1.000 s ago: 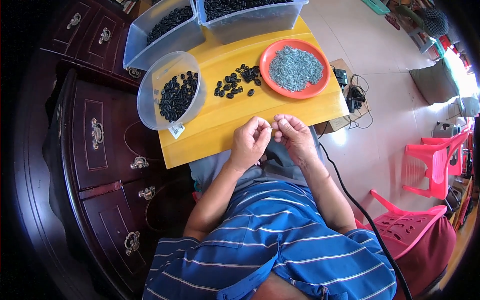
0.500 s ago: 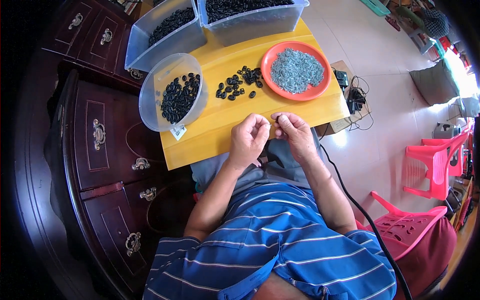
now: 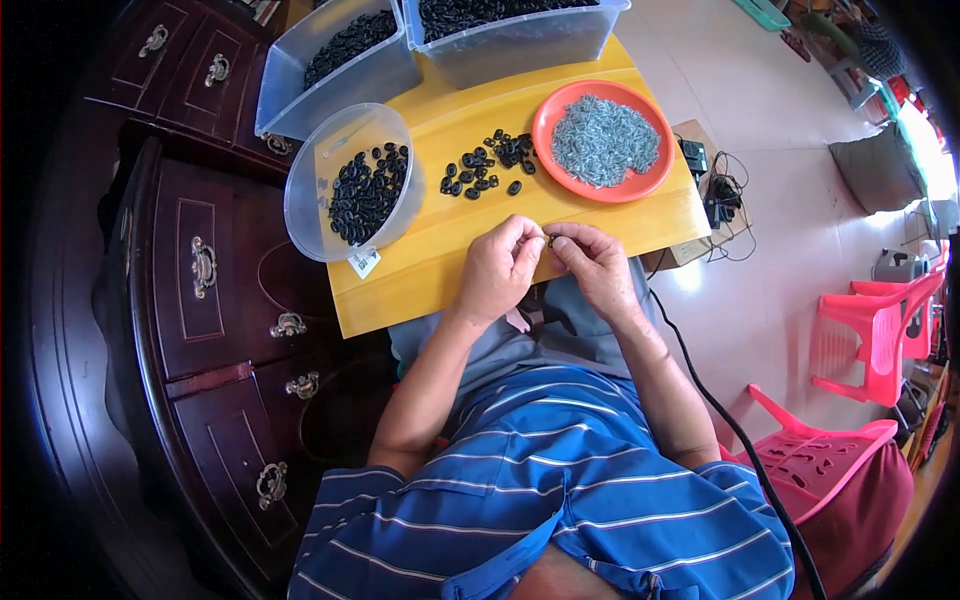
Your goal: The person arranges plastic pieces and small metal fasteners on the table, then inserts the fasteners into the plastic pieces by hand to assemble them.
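Above the table's near edge, my left hand (image 3: 497, 265) and my right hand (image 3: 594, 264) meet fingertip to fingertip. A small black plastic piece (image 3: 551, 241) is pinched between my right thumb and forefinger. My left thumb and forefinger are pressed together against it; whatever they hold is too small to make out. Beyond the hands lies a loose group of small black oval pieces (image 3: 478, 172) on the yellow table (image 3: 440, 280). To their right, an orange-red plate (image 3: 655, 188) carries a heap of small clear greyish slivers (image 3: 605, 140).
A round translucent tub (image 3: 300, 215) of black pieces stands at the table's left. Two rectangular translucent bins (image 3: 285, 105) with more black pieces stand at the back. Dark wooden drawers (image 3: 190, 260) flank the left side. A black cable (image 3: 715, 405) runs past my right arm.
My hands have come together, and the left fingertips now touch the black piece held in the right. The whole view has shifted slightly.
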A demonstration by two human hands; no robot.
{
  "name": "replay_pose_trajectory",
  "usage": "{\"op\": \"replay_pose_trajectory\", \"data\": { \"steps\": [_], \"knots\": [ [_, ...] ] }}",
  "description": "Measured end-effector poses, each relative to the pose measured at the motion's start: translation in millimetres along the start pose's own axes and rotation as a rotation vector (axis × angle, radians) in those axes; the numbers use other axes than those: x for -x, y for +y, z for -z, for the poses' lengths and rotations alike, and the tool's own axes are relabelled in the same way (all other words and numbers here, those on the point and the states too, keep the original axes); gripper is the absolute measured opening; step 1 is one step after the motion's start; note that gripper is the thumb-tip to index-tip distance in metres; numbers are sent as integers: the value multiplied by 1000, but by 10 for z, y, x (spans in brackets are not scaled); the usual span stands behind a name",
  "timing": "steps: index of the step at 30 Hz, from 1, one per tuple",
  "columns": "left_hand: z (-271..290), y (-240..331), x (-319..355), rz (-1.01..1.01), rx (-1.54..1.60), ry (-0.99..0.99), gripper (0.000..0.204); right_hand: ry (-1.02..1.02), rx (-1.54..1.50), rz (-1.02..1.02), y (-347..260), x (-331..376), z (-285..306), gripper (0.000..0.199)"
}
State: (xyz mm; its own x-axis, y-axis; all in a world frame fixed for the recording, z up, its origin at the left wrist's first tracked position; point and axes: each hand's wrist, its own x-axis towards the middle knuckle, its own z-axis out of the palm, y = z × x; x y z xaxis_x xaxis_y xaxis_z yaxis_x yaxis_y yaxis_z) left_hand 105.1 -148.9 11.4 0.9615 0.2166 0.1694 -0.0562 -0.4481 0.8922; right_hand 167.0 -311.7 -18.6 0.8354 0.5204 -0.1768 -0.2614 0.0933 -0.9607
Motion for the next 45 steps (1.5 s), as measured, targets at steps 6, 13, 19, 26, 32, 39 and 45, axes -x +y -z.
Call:
{"op": "replay_pose_trajectory", "data": {
  "steps": [6,13,19,26,32,39,45],
  "knots": [
    [-6,-34,-6,-14,-22,-2,4,-7,1,-5,9,-12,9,22],
    [-8,-35,3,33,5,-1,4,-3,-10,-5,17,-23,-10,22],
    [-12,-33,11,40,34,-4,4,-1,6,-22,17,-21,-5,22],
    [-11,-16,20,53,44,-9,4,1,21,-20,10,-25,-6,22],
    [-7,-44,12,47,48,-5,5,-10,20,-21,19,-35,-1,21],
    [12,-5,-7,41,23,-17,5,-1,41,-21,17,-43,-11,19],
    [13,-31,-12,42,-23,-36,6,2,33,-9,76,-42,-27,18]
  ]
}}
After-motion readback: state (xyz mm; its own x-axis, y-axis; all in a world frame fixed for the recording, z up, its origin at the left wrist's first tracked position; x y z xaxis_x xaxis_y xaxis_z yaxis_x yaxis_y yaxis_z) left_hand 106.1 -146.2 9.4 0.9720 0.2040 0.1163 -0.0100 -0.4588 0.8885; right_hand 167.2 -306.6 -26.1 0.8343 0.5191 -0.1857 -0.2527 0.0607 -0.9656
